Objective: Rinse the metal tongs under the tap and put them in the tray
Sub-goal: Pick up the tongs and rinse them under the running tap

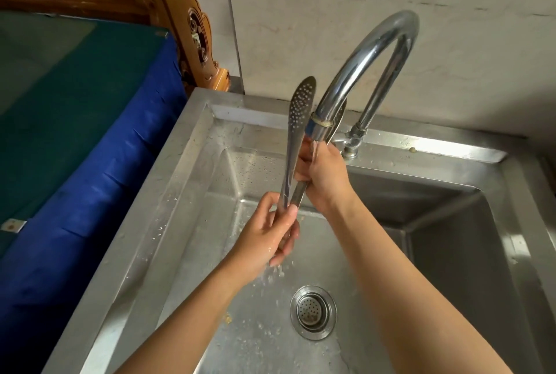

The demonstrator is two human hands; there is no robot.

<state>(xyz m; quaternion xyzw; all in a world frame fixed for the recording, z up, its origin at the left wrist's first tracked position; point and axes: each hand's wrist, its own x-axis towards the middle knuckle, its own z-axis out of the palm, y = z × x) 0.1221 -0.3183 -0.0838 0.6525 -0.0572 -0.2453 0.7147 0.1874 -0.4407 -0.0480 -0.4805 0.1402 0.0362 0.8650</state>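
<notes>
Tongs [296, 139] held upright over the sink [192, 169], directly beside the tap [361, 73] spout. Hinge end is down, perforated tips up; one tip stands left of the spout, the other is partly hidden behind it. Left hand [270, 232] is closed around the hinge end. Right hand [323, 175] grips the right arm of the tongs at mid-length, just under the spout outlet. Water runs over the right hand and drips from the left hand, splashing on the basin floor near the drain [313, 312]. Both hands wet. Droplets on the sink rim. Blue cover [90, 178] lies left of the sink.
</notes>
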